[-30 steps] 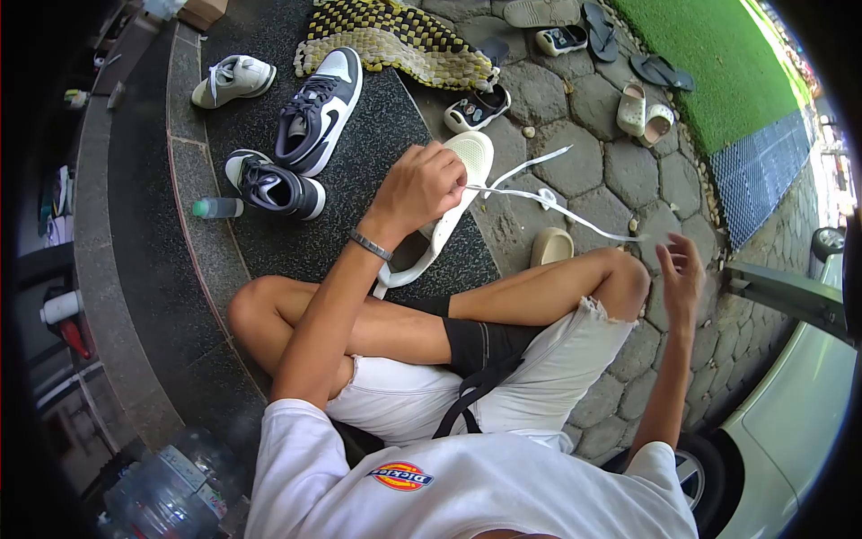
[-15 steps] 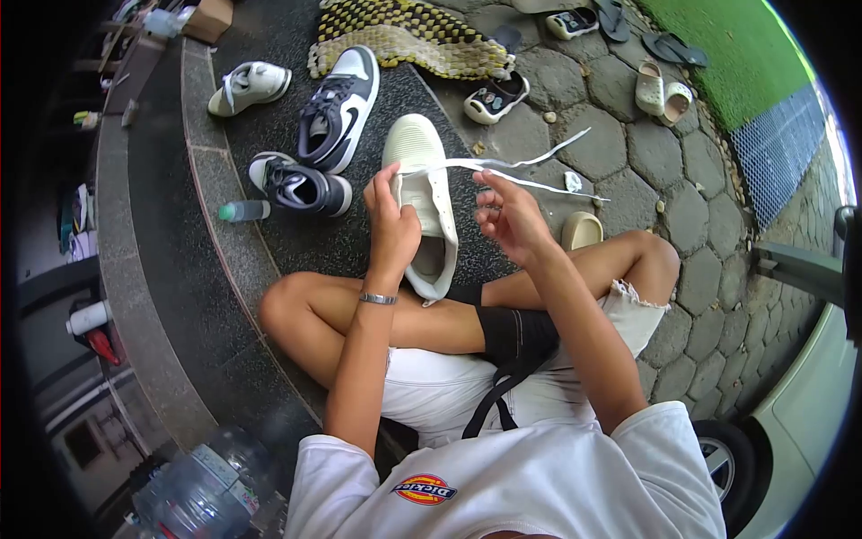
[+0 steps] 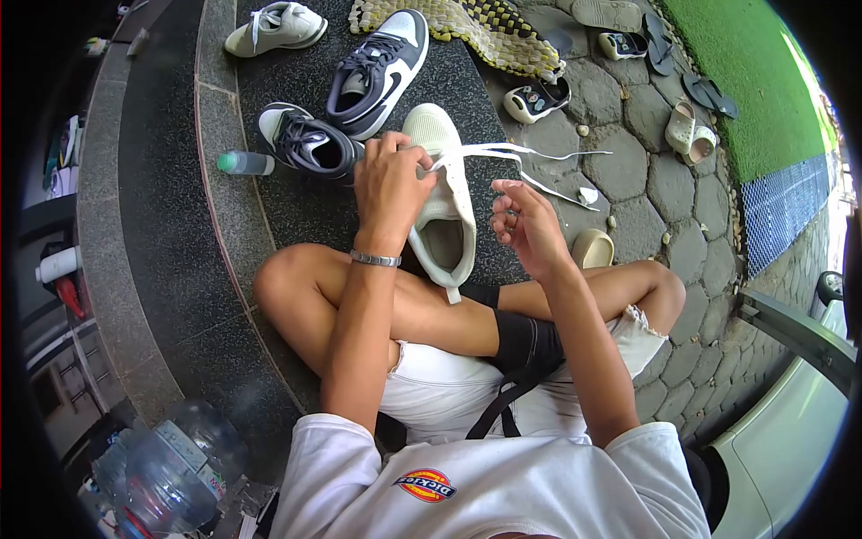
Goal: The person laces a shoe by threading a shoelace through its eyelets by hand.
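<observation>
A white sneaker (image 3: 458, 193) stands in front of my crossed legs, toe pointing away and its opening toward me. My left hand (image 3: 388, 193) is closed over its left side at the eyelets; the fingertips partly hide what they pinch there. The white shoelace (image 3: 489, 150) crosses the front eyelets, and its two loose ends trail to the right over the step edge and paving. To the right of the sneaker, my right hand (image 3: 530, 229) hovers with fingers loosely curled and apart, holding nothing visible, just below the lace.
Dark-and-white sneakers (image 3: 377, 72) and another white shoe (image 3: 277, 29) sit beyond on the dark stone step. A small green-capped bottle (image 3: 245, 163) lies at left. Clogs (image 3: 537, 99), sandals and a woven mat (image 3: 503, 40) are farther off. Large water bottles (image 3: 171, 467) stand lower left.
My right hand has come away from the shoelace, whose ends now hang free. My left hand has shifted its hold on the sneaker, its fingers now over the eyelets. The view has shifted slightly.
</observation>
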`<action>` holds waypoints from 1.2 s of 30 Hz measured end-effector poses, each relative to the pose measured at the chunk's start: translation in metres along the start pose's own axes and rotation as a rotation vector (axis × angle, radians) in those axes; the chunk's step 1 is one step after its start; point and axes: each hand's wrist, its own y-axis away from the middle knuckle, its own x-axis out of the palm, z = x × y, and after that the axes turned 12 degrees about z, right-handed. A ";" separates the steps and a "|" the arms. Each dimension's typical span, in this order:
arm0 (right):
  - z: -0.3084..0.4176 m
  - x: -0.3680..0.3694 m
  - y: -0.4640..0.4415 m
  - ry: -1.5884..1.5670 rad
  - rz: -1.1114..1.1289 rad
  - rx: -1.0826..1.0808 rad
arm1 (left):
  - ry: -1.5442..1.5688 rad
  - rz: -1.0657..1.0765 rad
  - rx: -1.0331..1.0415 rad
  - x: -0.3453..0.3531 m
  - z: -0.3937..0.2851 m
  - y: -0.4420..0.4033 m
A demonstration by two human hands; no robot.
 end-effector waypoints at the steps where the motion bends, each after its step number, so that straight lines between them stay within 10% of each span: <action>1: 0.001 0.003 -0.001 0.009 -0.006 0.006 | -0.010 -0.045 0.039 -0.001 0.000 0.000; 12: 0.024 0.040 -0.046 0.028 0.044 0.028 | 0.021 -0.177 0.259 -0.008 -0.014 0.001; 21: 0.031 0.012 -0.022 -0.082 -0.178 -0.268 | 0.173 0.166 -0.199 -0.005 -0.004 0.009; 36: 0.054 -0.064 0.072 -0.211 -0.465 -0.640 | 0.185 0.161 -0.244 -0.002 -0.001 0.011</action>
